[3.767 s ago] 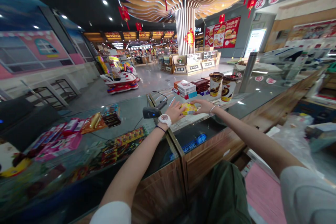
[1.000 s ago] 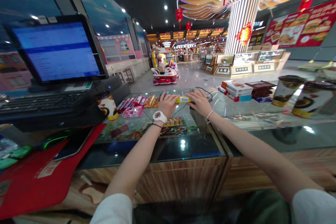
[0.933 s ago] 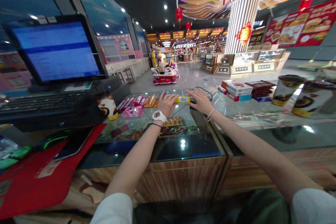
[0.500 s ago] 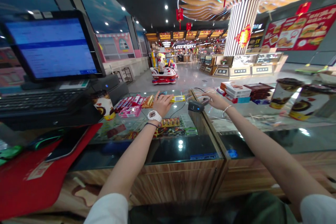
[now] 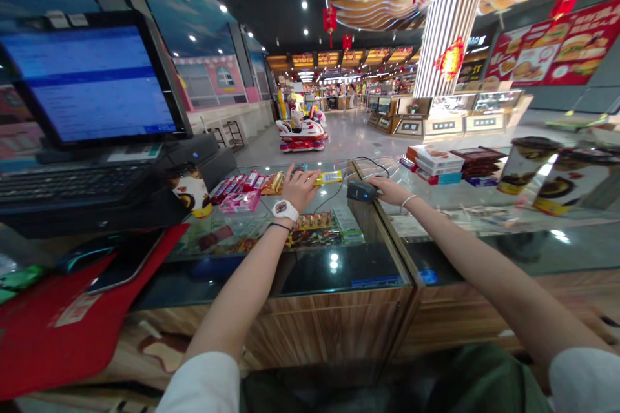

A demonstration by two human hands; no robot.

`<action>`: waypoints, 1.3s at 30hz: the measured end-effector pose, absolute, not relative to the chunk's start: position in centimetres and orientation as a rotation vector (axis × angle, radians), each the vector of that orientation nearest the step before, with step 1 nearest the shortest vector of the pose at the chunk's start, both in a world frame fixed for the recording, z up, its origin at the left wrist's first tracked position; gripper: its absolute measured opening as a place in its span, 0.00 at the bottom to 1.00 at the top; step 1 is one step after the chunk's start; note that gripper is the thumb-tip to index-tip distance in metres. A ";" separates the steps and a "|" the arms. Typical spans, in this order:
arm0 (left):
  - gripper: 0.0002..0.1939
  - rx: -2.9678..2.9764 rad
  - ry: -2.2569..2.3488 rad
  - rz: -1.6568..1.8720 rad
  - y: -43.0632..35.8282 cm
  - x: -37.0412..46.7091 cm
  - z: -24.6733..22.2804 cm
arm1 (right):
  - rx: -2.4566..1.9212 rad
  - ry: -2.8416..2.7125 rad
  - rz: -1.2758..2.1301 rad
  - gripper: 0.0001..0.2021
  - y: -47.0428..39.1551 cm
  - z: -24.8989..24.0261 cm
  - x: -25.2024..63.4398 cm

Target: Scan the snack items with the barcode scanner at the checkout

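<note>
My left hand (image 5: pixel 299 190), with a white watch at the wrist, grips the left end of a small yellow packet (image 5: pixel 330 177). A barcode is printed on the packet's face, which points toward me. Just to the right, a black barcode scanner (image 5: pixel 361 191) with a blue light has its head close to the packet. The fingers of my right hand (image 5: pixel 393 191) are closed round the scanner's handle, which is mostly hidden. Beside my left hand, several wrapped candy packs (image 5: pixel 242 193) lie on the glass counter (image 5: pixel 310 277).
A monitor (image 5: pixel 92 84), a keyboard (image 5: pixel 72 184) and a printed cup (image 5: pixel 190 190) stand at left. A phone (image 5: pixel 126 261) lies on a red mat (image 5: pixel 62 348). Stacked boxes (image 5: pixel 436 161) and large cups (image 5: pixel 527 164) stand at right. A cable (image 5: pixel 375 164) runs behind the scanner.
My right hand has closed more fully round the scanner's handle and sits nearer the scanner head. My left hand and the yellow packet have barely moved. The whole view has shifted slightly.
</note>
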State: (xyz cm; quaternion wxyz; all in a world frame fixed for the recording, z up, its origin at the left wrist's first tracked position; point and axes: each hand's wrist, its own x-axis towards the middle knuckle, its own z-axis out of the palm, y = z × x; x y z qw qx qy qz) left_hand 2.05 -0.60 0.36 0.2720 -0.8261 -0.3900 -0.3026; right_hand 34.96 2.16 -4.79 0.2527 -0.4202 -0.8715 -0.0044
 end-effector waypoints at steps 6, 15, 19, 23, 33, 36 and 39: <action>0.21 -2.220 -1.057 -0.808 -0.6 1.9 0.3 | -1.084 -2.326 -0.057 0.29 2.2 -4.9 35.0; 0.20 -2.217 -1.095 -0.823 -0.7 1.7 0.6 | -1.027 -1.980 -0.020 0.22 -0.4 -1.8 34.0; 0.20 -2.220 -1.101 -0.826 -0.8 1.8 0.6 | -1.014 -1.876 -0.005 0.23 -1.8 -0.5 33.4; 0.20 -2.210 -1.126 -0.821 -0.8 1.7 0.8 | -1.013 -1.878 -0.048 0.23 -3.0 0.6 32.5; 0.19 -2.157 -1.153 -0.853 -0.8 0.9 1.2 | -1.227 -2.073 -0.097 0.21 -5.0 0.6 29.5; 0.19 -2.152 -1.161 -0.854 -0.8 0.7 1.3 | -1.241 -2.115 -0.108 0.20 -5.2 0.4 29.1; 0.18 -2.152 -1.169 -0.855 -0.8 0.6 1.4 | -1.283 -2.147 -0.131 0.19 -5.4 0.3 28.7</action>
